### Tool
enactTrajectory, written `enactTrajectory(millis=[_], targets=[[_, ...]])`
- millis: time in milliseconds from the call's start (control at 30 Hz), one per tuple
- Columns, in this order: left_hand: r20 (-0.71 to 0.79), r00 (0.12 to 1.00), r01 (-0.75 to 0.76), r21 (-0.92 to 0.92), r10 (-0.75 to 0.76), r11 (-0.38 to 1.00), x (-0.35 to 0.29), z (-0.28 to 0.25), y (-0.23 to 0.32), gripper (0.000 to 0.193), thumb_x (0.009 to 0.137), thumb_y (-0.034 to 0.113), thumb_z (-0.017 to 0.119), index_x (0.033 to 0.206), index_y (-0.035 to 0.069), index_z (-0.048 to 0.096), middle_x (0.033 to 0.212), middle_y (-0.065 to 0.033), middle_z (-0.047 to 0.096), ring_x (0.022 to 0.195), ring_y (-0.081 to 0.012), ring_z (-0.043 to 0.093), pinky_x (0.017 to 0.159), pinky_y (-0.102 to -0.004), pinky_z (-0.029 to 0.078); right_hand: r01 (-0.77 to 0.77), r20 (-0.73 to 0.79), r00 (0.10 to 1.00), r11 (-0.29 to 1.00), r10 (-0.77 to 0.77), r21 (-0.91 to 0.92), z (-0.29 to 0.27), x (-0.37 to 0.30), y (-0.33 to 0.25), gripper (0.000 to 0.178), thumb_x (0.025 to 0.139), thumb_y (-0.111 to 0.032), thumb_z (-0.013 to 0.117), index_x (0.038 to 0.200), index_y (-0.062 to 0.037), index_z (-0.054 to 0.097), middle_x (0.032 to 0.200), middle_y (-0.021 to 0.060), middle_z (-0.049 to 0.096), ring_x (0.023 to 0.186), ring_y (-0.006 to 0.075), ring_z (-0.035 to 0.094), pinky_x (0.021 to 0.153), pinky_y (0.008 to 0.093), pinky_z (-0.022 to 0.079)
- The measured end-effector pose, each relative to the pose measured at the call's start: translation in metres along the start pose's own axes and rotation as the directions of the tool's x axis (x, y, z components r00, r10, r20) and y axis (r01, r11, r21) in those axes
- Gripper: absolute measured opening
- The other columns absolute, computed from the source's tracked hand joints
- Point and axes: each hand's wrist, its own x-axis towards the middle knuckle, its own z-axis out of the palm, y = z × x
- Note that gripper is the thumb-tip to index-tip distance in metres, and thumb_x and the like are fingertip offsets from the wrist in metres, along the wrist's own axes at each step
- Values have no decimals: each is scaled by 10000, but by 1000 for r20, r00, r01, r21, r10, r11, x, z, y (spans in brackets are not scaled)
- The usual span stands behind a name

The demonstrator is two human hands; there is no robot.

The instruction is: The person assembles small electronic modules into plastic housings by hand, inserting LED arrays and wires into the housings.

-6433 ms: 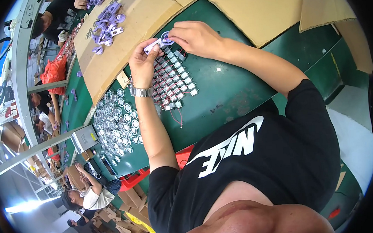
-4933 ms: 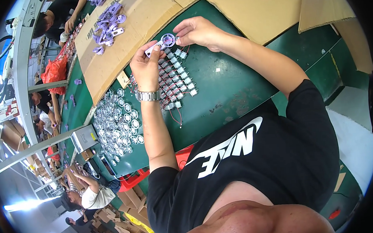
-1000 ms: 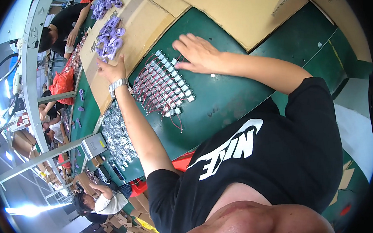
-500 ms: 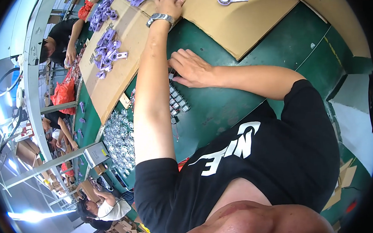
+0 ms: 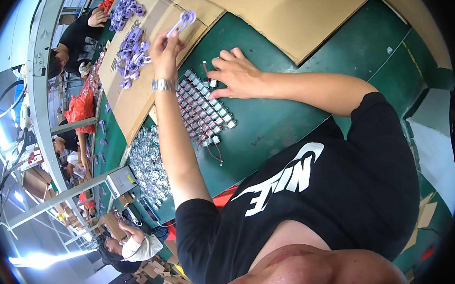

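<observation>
Left hand lifts a purple part; right hand rests on the rows of small motors.

The left hand (image 5: pixel 165 48), wristwatch (image 5: pixel 163 84) below it, pinches a purple plastic part (image 5: pixel 182 21) at its fingertips, held above the cardboard sheet (image 5: pixel 146 69). Beyond it lie more purple parts (image 5: pixel 130 49). The right hand (image 5: pixel 237 74), fingers spread and curled, touches small metal motors (image 5: pixel 202 110) with red wires on the green table (image 5: pixel 288 123). Near the left elbow sit shiny round pieces (image 5: pixel 149 166).
</observation>
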Motion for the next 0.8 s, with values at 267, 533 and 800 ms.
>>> enactTrajectory(millis=[267,533,800], targets=[[-52,997,25,-390,-49,920,-71,-43,-32,161,1018,198,646,1084,53,627,911,-37,649,832,-156,643,807,-369,589,98,78,991,983,-111,152,11,1,3,230,871,-309,759,978,-115,701,764,1,646,874,219,536,896,422,344],[-80,993,46,-395,-85,917,-83,-57,-41,165,1029,216,633,1070,57,620,882,-32,634,806,-145,623,797,-372,589,91,177,978,991,-106,94,4,9,-12,256,912,-319,674,1004,-86,622,933,77,608,930,265,553,877,446,362],[-71,979,140,-455,-192,880,-84,-50,-28,254,1056,300,573,1000,55,606,826,-69,664,811,-236,707,867,-485,618,13,90,995,982,-30,187,6,0,-8,185,867,-108,707,1025,-64,622,961,75,580,945,275,530,876,422,383]])
